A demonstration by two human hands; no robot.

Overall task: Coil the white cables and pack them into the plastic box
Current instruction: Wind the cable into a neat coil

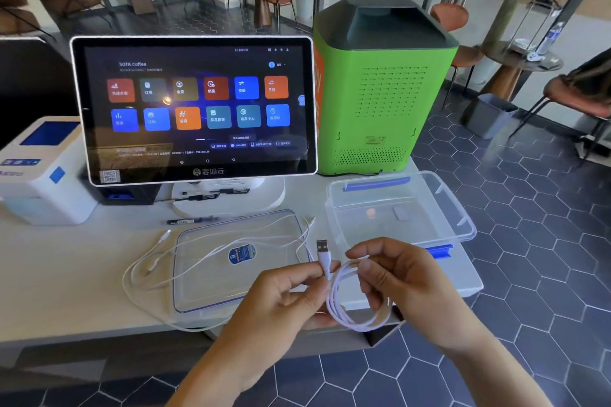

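A white USB cable hangs in a loose coil between my hands, above the table's front edge. My left hand pinches it just below the USB plug, which points up. My right hand grips the loops on the coil's other side. Another white cable lies uncoiled on the table, draped across the clear lid with a blue sticker. The clear plastic box with blue clips stands open at the right, behind my right hand.
A touchscreen terminal stands behind the lid, a white printer at the left, a green machine behind the box. A black pen lies near the terminal's base. The table edge drops to a hexagon-tiled floor.
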